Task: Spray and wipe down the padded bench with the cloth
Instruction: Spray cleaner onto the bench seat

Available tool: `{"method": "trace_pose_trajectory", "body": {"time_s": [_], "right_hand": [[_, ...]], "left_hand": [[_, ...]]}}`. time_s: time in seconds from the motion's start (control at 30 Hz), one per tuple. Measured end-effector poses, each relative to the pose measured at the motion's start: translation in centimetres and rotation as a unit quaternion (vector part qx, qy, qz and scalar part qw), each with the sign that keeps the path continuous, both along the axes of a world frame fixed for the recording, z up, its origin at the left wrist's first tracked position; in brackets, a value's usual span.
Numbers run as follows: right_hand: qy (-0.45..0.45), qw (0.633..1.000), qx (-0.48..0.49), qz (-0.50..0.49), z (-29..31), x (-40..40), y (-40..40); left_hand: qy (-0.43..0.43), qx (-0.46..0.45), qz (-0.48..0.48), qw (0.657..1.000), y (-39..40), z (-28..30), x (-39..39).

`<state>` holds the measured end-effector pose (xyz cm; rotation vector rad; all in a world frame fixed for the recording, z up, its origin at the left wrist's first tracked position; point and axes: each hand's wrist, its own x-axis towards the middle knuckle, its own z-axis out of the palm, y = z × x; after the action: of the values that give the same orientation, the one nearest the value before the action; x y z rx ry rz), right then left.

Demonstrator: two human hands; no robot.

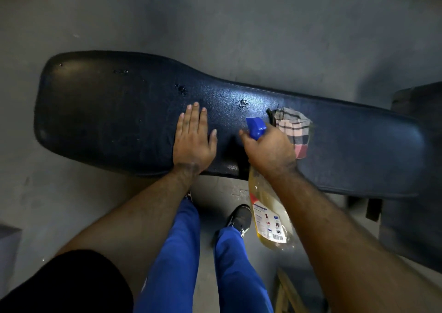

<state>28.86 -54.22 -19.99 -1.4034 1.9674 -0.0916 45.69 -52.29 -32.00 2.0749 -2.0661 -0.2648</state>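
Observation:
A long dark padded bench runs across the view, wide at the left and narrower to the right, with a few wet spots on its top. My left hand lies flat on the padding, fingers apart, holding nothing. My right hand grips a spray bottle of yellow liquid by its neck; its blue nozzle points away from me over the bench. A checked pink and grey cloth lies crumpled on the bench just beyond my right hand.
Grey concrete floor surrounds the bench. My legs in blue trousers and a black shoe stand at its near edge. A dark object sits at the right end, and a wooden frame shows at the bottom right.

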Motion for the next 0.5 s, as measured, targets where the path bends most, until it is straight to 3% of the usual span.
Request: {"method": "trace_pose_trajectory", "body": {"time_s": [0.27, 0.5], "right_hand": [[-0.005, 0.999, 0.003, 0.040, -1.5, 0.0, 7.1], [-0.004, 1.000, -0.018, -0.007, -2.5, 2.3, 9.7]], "left_hand": [[0.066, -0.026, 0.015, 0.997, 0.1, -0.2, 0.4], [0.140, -0.037, 0.009, 0.989, 0.5, 0.6, 2.1]]}}
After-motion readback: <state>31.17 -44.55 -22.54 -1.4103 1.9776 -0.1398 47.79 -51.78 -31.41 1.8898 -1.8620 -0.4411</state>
